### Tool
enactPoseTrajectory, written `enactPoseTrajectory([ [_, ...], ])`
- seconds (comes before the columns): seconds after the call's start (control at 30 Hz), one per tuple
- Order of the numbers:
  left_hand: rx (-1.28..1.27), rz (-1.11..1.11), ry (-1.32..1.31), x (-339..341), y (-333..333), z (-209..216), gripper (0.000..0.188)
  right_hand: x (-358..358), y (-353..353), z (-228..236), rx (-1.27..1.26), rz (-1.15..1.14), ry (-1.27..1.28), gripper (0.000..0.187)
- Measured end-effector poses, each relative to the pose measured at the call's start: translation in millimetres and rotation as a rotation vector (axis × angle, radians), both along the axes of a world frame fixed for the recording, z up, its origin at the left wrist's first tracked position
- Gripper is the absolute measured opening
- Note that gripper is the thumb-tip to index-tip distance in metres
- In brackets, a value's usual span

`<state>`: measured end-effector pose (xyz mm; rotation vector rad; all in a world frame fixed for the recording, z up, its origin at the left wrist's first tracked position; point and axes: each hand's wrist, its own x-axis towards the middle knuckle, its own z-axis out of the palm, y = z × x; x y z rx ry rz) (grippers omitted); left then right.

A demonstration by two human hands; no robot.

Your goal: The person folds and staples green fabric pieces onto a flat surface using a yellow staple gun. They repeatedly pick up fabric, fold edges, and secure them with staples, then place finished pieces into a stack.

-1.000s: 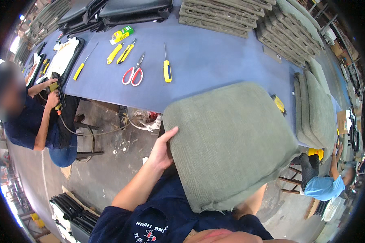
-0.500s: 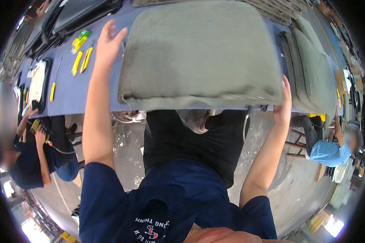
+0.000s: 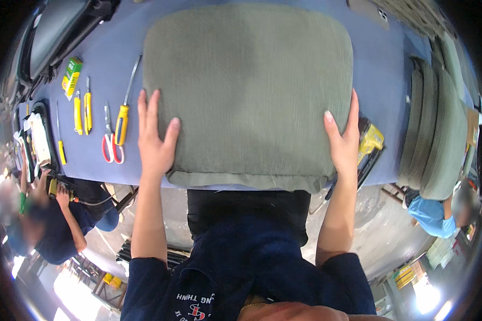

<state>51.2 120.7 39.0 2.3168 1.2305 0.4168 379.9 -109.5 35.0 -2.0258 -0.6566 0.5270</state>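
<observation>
A wide seat cushion [image 3: 251, 101] in grey-green fabric lies flat on the blue-covered table [image 3: 383, 75] in front of me. Along its near side a loose, frayed strip of fabric bunches up at the table edge. My left hand [image 3: 156, 147] holds the cushion's left side, thumb on the top face and fingers spread along the edge. On the opposite side my right hand [image 3: 344, 142] grips it the same way. Just beyond the right hand, a yellow and black staple gun [image 3: 370, 143] is partly hidden by it.
Left of the cushion lie a yellow-handled screwdriver [image 3: 122, 125], red-and-white scissors [image 3: 112, 148], yellow cutters [image 3: 88, 112] and a small green-yellow box [image 3: 72, 77]. Similar cushions [image 3: 442, 128] stand stacked at the right. People work at both sides, including one in light blue [image 3: 432, 215].
The cushion has come down flat onto the table from a raised, tilted position. My left hand, free in the air before, is now on its left side. Scissors, screwdriver and staple gun have come into view.
</observation>
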Motion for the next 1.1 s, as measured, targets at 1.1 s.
enactPoseTrajectory([
  [1.1,-0.945,-0.739,-0.538,-86.6,-25.5,213.2,0.078,-65.3,7.4,255.0,0.766,-0.594,0.255,0.062],
])
